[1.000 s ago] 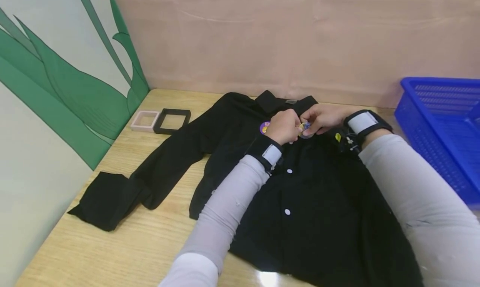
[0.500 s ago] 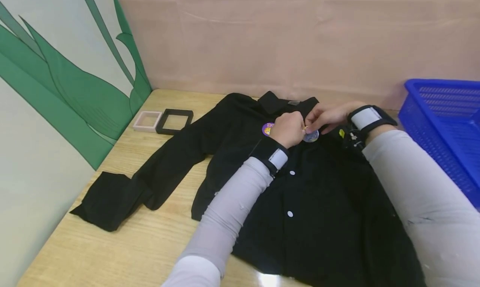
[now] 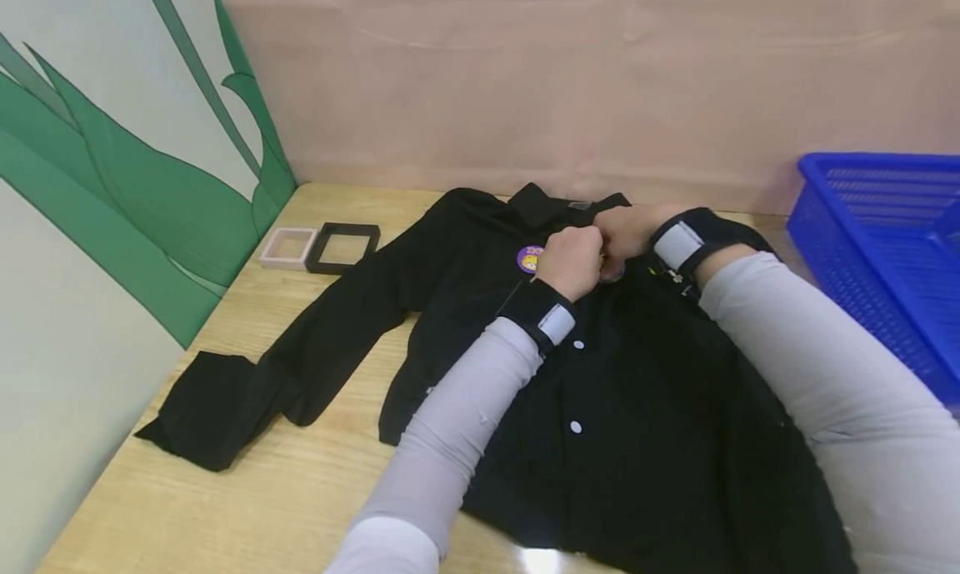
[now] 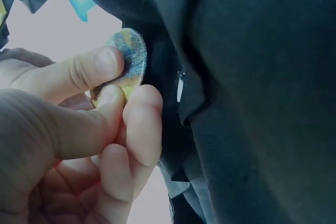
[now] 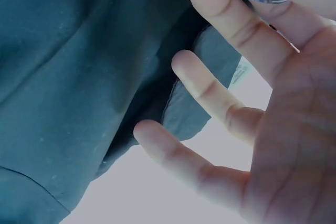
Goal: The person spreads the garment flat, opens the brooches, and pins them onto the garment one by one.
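Observation:
A black button-up shirt [image 3: 637,407] lies spread on the wooden table, its collar at the far side. Over the upper chest, both hands meet at a round blue-and-yellow pin badge [image 4: 131,59]. My left hand [image 3: 570,262] pinches the badge's lower edge between thumb and fingers. From the other side, my right hand [image 3: 628,231] grips it, thumb on the patterned face and index finger behind; its other fingers spread apart in the right wrist view. Behind the badge is the shirt's dark cloth. The pin at its back is hidden. A purple badge [image 3: 529,259] sits on the shirt beside my left hand.
A pink square frame [image 3: 288,247] and a black square frame [image 3: 342,247] lie at the table's back left. A blue plastic basket [image 3: 840,249] stands at the right. One shirt sleeve [image 3: 330,349] stretches left across the table [image 3: 247,516].
My right hand has shifted slightly left and turned over the badge, covering most of it in the head view. My left hand stays nearly in place, still holding the badge.

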### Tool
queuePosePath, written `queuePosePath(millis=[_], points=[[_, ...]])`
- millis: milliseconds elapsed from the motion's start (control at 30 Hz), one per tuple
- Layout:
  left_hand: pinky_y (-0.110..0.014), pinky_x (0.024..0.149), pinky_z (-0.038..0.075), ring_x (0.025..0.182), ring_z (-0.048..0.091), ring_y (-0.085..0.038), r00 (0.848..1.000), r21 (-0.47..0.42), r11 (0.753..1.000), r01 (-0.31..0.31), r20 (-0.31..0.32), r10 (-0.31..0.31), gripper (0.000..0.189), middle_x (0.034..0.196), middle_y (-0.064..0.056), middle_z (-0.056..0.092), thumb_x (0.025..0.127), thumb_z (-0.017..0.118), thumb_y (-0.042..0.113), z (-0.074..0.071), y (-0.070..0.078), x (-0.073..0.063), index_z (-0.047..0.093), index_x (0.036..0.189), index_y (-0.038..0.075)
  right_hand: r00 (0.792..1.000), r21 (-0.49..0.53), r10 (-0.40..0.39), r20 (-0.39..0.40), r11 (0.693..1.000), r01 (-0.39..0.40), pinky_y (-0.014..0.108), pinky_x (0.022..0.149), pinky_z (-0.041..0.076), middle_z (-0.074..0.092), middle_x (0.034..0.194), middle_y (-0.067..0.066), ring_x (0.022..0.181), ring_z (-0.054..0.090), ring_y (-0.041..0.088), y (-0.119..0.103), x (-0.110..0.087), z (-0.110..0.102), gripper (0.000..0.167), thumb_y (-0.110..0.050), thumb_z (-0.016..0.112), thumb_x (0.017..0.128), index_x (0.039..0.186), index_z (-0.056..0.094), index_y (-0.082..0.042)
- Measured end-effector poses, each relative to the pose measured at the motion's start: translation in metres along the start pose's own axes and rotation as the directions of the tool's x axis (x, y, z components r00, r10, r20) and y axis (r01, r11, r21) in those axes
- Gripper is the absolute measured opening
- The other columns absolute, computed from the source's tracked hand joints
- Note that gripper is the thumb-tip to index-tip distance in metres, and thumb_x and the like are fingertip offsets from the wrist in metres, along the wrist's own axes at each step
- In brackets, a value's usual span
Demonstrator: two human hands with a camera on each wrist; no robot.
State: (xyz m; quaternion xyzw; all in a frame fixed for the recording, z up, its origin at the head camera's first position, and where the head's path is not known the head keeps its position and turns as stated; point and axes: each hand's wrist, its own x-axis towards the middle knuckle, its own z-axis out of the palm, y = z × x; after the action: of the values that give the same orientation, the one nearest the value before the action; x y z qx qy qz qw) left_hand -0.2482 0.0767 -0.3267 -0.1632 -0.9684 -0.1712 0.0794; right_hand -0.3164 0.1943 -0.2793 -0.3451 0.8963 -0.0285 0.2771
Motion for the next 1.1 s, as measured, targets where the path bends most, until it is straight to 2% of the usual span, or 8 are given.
queuePosePath(millis=[100,167,333,500,700,800,1000,1100], points=[[-0.029,0.073,0.054,0.082,0.067,-0.014,1.000,0.010,1.000,-0.011,-0.024,0.011,0.018,0.088,0.000,0.073,0.099,0.058,0.021,0.002,-0.001,-0.001,0.074,0.094,0.012,0.999,-0.045,0.041,-0.023,0.998,-0.042,0.029,0.060,0.045,0.063,0.072,0.001,0.066,0.057,0.016,-0.004,0.002,0.001,0.011,-0.007,0.076,0.079,0.081,0.067,-0.004],[-0.028,0.073,0.054,0.082,0.068,-0.015,0.999,0.003,1.000,-0.012,-0.029,0.012,0.018,0.088,0.000,0.073,0.099,0.059,0.020,0.002,-0.002,-0.001,0.074,0.094,0.012,0.999,-0.042,0.046,0.000,0.998,-0.046,0.029,0.061,0.046,0.063,0.073,0.001,0.067,0.057,0.016,-0.004,0.004,0.002,0.010,-0.008,0.075,0.079,0.082,0.066,-0.004],[-0.030,0.074,0.055,0.082,0.068,-0.015,0.999,0.005,0.999,-0.033,-0.021,0.033,0.017,0.088,-0.001,0.072,0.098,0.060,0.019,0.001,-0.007,0.001,0.073,0.092,0.011,0.997,0.068,-0.003,0.079,0.998,-0.003,0.028,0.064,0.046,0.061,0.078,0.000,0.072,0.056,0.014,0.001,0.007,0.000,0.008,-0.008,0.072,0.082,0.086,0.068,-0.002],[-0.031,0.075,0.055,0.084,0.068,-0.016,1.000,0.015,1.000,-0.013,-0.023,0.013,0.013,0.089,-0.001,0.073,0.095,0.063,0.020,-0.001,-0.010,0.001,0.073,0.094,0.011,0.999,0.062,-0.031,0.044,0.998,0.028,0.029,0.064,0.048,0.066,0.079,0.002,0.071,0.058,0.015,0.000,0.007,-0.003,0.012,-0.007,0.076,0.081,0.088,0.070,-0.001],[-0.032,0.074,0.055,0.083,0.068,-0.016,0.999,-0.014,0.999,0.036,-0.007,-0.036,0.012,0.089,0.000,0.072,0.094,0.065,0.021,0.000,-0.011,0.002,0.073,0.092,0.012,0.999,0.041,-0.006,0.044,0.999,0.004,0.028,0.064,0.046,0.064,0.076,0.000,0.070,0.057,0.015,-0.003,0.011,-0.003,0.011,-0.006,0.077,0.080,0.086,0.070,-0.002],[-0.030,0.071,0.054,0.080,0.067,-0.014,0.999,-0.022,0.999,0.048,0.001,-0.048,0.012,0.085,0.001,0.071,0.094,0.065,0.021,-0.004,-0.011,0.003,0.072,0.089,0.012,1.000,0.041,0.011,0.012,0.999,-0.011,0.029,0.063,0.045,0.064,0.075,0.001,0.069,0.057,0.015,-0.003,0.010,-0.003,0.011,-0.006,0.079,0.079,0.084,0.070,-0.003],[-0.027,0.066,0.049,0.075,0.063,-0.013,0.999,-0.035,0.999,0.039,0.017,-0.039,0.013,0.080,0.001,0.066,0.095,0.063,0.019,-0.008,-0.011,0.005,0.070,0.087,0.011,0.998,0.134,0.050,-0.045,0.990,-0.044,0.030,0.066,0.048,0.067,0.078,0.004,0.072,0.060,0.017,-0.003,0.006,-0.003,0.012,-0.003,0.080,0.080,0.090,0.074,-0.001],[-0.027,0.066,0.050,0.075,0.063,-0.012,0.999,-0.021,0.999,0.031,0.013,-0.031,0.013,0.080,0.001,0.066,0.095,0.062,0.017,-0.007,-0.010,0.006,0.070,0.086,0.011,0.997,0.153,0.055,-0.062,0.987,-0.045,0.030,0.063,0.047,0.066,0.072,0.002,0.068,0.059,0.016,0.000,0.005,-0.002,0.009,-0.003,0.080,0.080,0.087,0.075,0.000]])
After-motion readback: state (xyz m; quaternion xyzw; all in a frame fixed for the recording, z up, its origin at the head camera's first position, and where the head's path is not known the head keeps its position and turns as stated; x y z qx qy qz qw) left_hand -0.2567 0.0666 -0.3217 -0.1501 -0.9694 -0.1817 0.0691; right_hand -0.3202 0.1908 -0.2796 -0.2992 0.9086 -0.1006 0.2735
